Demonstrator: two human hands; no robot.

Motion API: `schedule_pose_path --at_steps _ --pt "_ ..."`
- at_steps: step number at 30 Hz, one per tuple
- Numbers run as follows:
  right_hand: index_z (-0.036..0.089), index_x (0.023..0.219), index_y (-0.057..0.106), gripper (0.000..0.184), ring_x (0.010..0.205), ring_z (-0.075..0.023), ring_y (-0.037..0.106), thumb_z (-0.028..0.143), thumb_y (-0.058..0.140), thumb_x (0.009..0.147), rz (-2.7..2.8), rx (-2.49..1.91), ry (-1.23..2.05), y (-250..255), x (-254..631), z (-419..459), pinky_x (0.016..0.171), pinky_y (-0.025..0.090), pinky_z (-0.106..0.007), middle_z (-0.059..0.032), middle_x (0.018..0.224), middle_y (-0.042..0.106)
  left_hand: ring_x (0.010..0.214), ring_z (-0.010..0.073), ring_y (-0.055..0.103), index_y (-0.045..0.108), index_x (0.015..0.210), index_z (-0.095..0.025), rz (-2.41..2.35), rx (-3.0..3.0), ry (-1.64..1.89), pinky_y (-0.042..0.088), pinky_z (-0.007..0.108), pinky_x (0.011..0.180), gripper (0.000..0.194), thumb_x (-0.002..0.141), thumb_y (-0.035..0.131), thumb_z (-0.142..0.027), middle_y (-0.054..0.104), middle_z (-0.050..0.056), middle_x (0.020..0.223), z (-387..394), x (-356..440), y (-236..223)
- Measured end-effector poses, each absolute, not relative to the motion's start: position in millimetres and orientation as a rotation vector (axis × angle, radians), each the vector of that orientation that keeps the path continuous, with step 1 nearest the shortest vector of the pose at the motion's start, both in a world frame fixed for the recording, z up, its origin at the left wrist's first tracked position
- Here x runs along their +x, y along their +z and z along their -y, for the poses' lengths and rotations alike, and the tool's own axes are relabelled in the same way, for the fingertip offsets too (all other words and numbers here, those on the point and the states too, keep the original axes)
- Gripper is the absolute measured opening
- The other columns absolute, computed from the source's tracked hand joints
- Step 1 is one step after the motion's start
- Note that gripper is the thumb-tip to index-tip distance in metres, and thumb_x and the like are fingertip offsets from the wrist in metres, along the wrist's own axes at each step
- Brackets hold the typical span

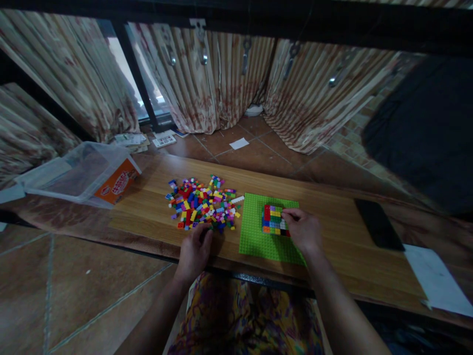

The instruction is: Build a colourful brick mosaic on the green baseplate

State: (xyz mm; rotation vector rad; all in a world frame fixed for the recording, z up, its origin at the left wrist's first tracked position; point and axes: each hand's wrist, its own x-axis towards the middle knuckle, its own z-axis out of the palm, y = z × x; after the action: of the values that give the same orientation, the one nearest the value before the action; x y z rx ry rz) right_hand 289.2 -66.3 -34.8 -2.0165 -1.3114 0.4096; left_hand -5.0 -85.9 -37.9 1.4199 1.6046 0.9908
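A square green baseplate (254, 241) lies on the wooden board, with a small block of toy bricks (273, 220) built on it in red, yellow, blue, white and orange. My right hand (305, 230) is at the right side of that block, thumb and fingertips pinched together against its upper edge. Whatever sits between those fingertips is too small to name. To the left is a loose heap of colourful toy bricks (201, 202). At its front edge rests my left hand (195, 249), fingers curled in; anything inside them is hidden.
A clear plastic box (84, 172) with an orange label stands at the left end. On the right lie a black phone (379, 224) and a white paper (438, 278). The wooden board (332, 217) is long and narrow. Striped curtains (221, 84) hang behind, above the tiled floor (207, 148).
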Motion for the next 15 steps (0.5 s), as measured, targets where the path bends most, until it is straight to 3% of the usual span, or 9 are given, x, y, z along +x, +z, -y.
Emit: schedule_pose_path --at_steps 6,15 --pt "0.019 0.086 0.075 0.030 0.075 -0.0231 0.068 0.038 0.055 0.076 1.281 -1.972 0.439 -35.1 291.0 68.5 0.072 0.050 -0.035 -0.0082 0.084 0.076 0.088 0.0215 0.064 0.068 0.096 -0.021 -1.637 1.452 0.938 0.047 0.030 0.081 0.021 0.084 0.058 -0.034 0.069 0.005 0.085 86.9 -5.1 -39.4" --pt "0.018 0.083 0.075 0.034 0.067 -0.0219 0.063 0.047 0.060 0.074 1.159 -2.003 0.358 -35.0 294.7 67.1 0.064 0.046 -0.034 -0.0091 0.078 0.073 0.089 0.0225 0.064 0.069 0.093 -0.022 -1.612 1.391 0.962 0.046 0.031 0.084 0.019 0.081 0.060 -0.034 0.070 0.005 0.088 87.0 -4.4 -37.4"
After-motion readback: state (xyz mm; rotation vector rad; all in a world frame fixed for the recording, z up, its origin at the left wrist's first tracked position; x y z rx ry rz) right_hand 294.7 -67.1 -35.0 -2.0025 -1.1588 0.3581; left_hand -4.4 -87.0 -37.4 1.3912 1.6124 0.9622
